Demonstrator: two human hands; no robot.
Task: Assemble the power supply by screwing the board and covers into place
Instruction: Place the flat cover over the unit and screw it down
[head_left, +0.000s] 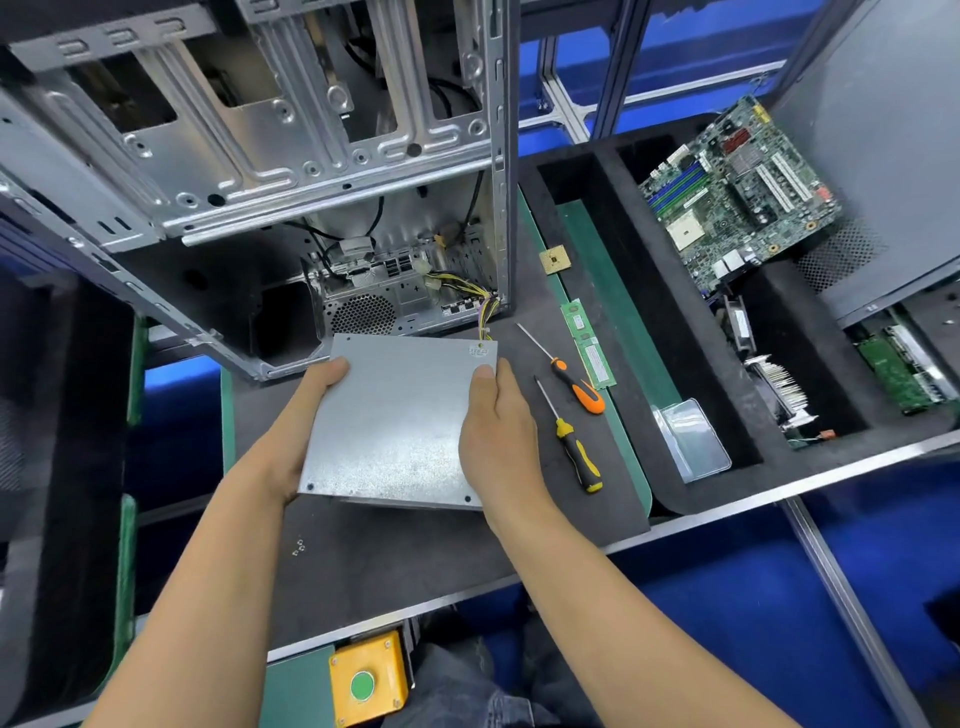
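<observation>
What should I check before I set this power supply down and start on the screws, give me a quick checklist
1. Both hands on the power supply: ok, left hand and right hand hold opposite edges.
2. Cable bundle free of snags: cannot tell, it runs into the case.
3. Screwdriver within reach: ok, orange screwdriver and yellow screwdriver lie just right of the unit.
4. Screws at hand: ok, loose screws sit on the mat.
5. Cover corner screws fitted: cannot tell.

Bare forearms, no sleeves; dark trousers (467, 680).
</observation>
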